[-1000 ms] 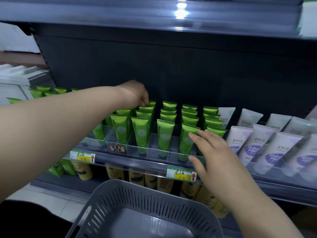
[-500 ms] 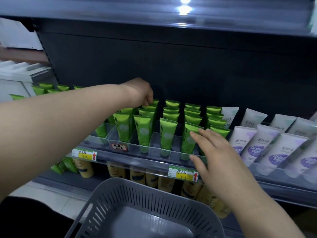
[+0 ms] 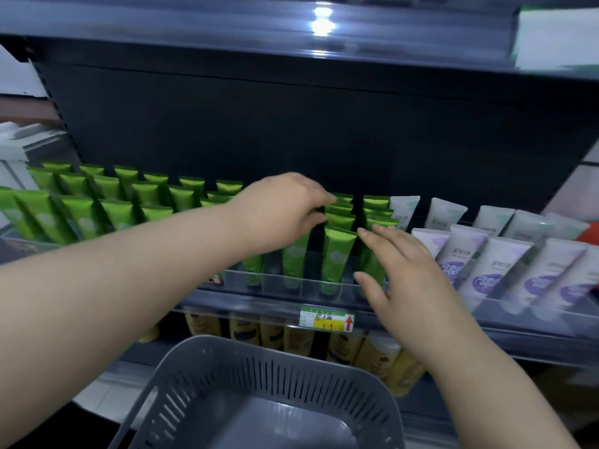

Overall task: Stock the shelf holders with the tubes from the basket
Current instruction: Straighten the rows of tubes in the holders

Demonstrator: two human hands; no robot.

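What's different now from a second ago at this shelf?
The left hand slid rightwards along the back rows of green plastic tubes, its fingers now curled at a column farther right; whether it grips one is unclear. The right hand keeps its fingers straight beside the front tubes, and the grey slatted plastic basket stays below.

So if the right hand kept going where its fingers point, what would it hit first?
Probably the green tubes in the rightmost green row: the right hand points its straight fingers up-left at them, tips very close. Depth is unclear, so they may be touching.
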